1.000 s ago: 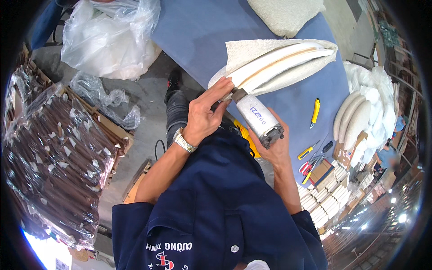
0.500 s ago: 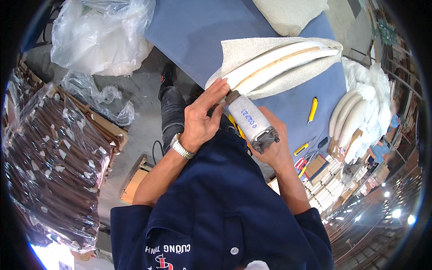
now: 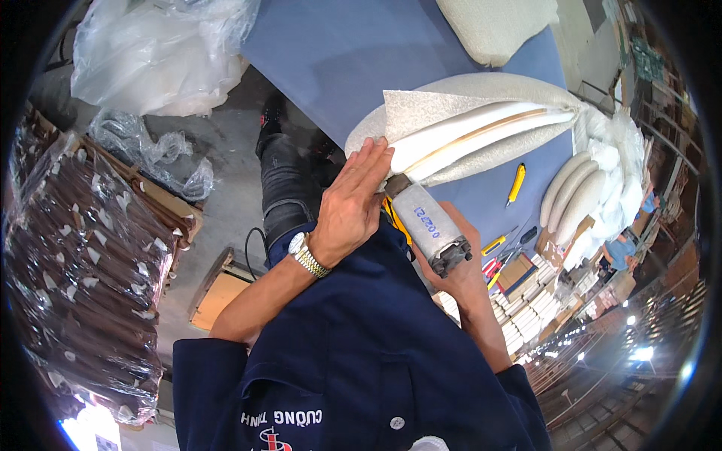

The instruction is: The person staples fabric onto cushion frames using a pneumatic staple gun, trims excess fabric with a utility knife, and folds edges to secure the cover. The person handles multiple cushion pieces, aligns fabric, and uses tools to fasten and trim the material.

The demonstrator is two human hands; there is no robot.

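Note:
A curved upholstered piece lies on the blue-grey table, with beige textured fabric (image 3: 425, 113) folded back from white padding (image 3: 440, 143) and a thin wooden strip (image 3: 481, 136) showing along its middle. My left hand (image 3: 350, 207), a watch on its wrist, rests on the near end of the piece with its fingers stretched out flat. In my right hand (image 3: 466, 284) is an air stapler (image 3: 427, 222) with a grey wrapped body, a dark end cap and a yellow part below. Its nose is close to the near end of the padding, by my left fingers; whether it touches is unclear.
A yellow utility knife (image 3: 516, 185) and several hand tools (image 3: 496, 245) lie on the table to the right. Beyond are covered curved pieces (image 3: 573, 194). Another beige cushion (image 3: 496, 30) sits at the far edge. Plastic-wrapped brown parts (image 3: 90, 270) are stacked at left.
My left hand has turned flatter, its fingers now laid over the end of the piece. The piece and the stapler nose sit slightly lower in view, and more beige fabric shows behind.

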